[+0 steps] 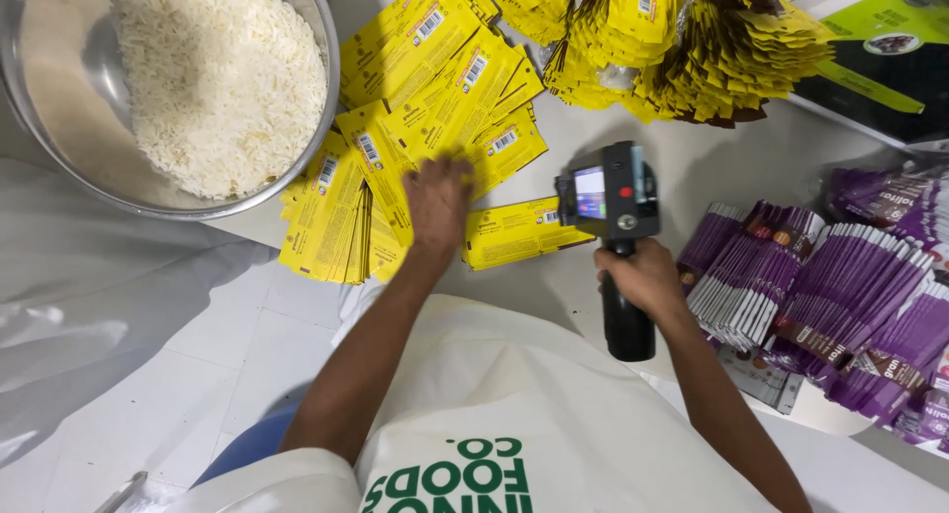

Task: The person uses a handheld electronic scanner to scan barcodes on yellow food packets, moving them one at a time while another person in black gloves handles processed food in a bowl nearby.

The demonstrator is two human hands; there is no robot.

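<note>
Cream apron (514,414) nearest the lens, green lettering at its hem. Right hand (641,276): fingers wrapped tight round the black grip of a handheld printer (608,202), head set against the end of a single yellow pouch (519,231) lying flat on the table (692,157). Left hand (437,199): fingers spread, slightly blurred, palm down on the fanned yellow pouches (435,88). Step judged: marking pouches one at a time; next move calls for a steady pass along the pouch while the left hand draws another. Room: narrow bare strip between purple pouches (830,286) at right and steel bowl of rice (208,78) at left; table edge close to the body.
</note>
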